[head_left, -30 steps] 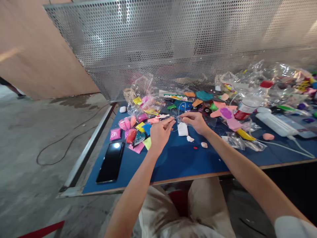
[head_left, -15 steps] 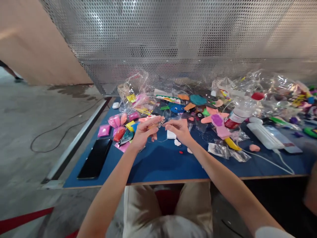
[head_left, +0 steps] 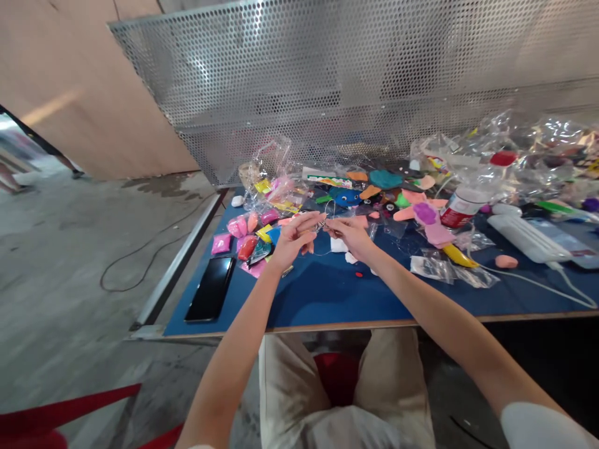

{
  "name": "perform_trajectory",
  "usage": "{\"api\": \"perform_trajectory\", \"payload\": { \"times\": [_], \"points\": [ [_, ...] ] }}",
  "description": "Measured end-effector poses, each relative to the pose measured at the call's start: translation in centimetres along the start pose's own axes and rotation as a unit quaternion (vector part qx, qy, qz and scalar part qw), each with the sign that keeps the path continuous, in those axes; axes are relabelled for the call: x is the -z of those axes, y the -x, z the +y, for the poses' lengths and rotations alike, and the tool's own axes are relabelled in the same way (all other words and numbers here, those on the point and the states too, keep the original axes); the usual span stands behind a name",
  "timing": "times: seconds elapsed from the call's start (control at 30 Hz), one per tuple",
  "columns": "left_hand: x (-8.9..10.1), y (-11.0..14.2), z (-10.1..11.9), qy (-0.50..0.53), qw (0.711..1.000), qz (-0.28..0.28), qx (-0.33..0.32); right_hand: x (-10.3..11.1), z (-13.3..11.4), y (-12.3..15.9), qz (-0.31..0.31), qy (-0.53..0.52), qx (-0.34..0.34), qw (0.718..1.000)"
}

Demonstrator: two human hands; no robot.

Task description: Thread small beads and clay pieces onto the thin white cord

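Observation:
My left hand (head_left: 296, 242) is over the blue table, its fingertips closed around a small shiny metal piece (head_left: 321, 225) too small to name. From the right, my right hand (head_left: 350, 238) meets it with thumb and forefinger pinched at the same spot, on what looks like a thin pale cord (head_left: 334, 204). The cord loops above and below the fingers; its ends are hidden. Under the right hand lie a white block (head_left: 337, 245) and a white scrap (head_left: 350, 258). A blue clay figure with eyes (head_left: 347, 197) lies just behind the hands.
A black phone (head_left: 210, 289) lies at left, near coloured clay packets (head_left: 221, 243). At right are a red-labelled bottle (head_left: 461, 209), a yellow clay piece (head_left: 459, 255), a white power bank (head_left: 528, 237) with a cable, and clear plastic bags (head_left: 505, 149). A perforated metal panel (head_left: 299, 75) stands behind.
The camera view has turned a little left, so the table appears farther right. My hands stay together at the small metal piece, with only slight finger movement.

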State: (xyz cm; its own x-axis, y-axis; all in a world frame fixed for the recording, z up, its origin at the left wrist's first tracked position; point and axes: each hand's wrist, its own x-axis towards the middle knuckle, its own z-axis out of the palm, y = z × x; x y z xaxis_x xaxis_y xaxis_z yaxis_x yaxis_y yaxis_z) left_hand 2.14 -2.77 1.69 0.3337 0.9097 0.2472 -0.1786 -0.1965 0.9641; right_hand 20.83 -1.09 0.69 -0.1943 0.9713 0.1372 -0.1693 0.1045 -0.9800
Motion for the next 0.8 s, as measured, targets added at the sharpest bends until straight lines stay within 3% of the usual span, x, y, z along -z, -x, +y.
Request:
{"api": "perform_trajectory", "payload": {
  "times": [0.13,0.2,0.3,0.4,0.53,0.8],
  "points": [
    [-0.5,-0.5,-0.6,0.027,0.999,0.020,0.013,0.8,0.1,-0.2,0.054,0.105,0.079,0.990],
    [-0.6,-0.6,-0.8,0.028,0.999,0.027,0.010,1.4,0.2,-0.3,0.115,0.162,0.145,0.969],
    [-0.3,-0.9,-0.9,0.020,0.997,0.074,-0.010,2.4,0.1,-0.2,0.210,0.272,0.296,0.891],
    [0.4,-1.2,-0.8,0.013,0.993,0.120,-0.016,2.9,-0.3,0.0,0.175,0.365,0.388,0.828],
    [0.9,-1.1,-0.5,0.005,0.998,0.066,0.004,2.4,-0.6,0.2,0.124,0.410,0.416,0.802],
    [-0.4,-0.6,-0.5,0.039,0.999,-0.010,0.001,2.0,-0.1,-0.1,0.127,0.475,0.417,0.764]
  ]
}}
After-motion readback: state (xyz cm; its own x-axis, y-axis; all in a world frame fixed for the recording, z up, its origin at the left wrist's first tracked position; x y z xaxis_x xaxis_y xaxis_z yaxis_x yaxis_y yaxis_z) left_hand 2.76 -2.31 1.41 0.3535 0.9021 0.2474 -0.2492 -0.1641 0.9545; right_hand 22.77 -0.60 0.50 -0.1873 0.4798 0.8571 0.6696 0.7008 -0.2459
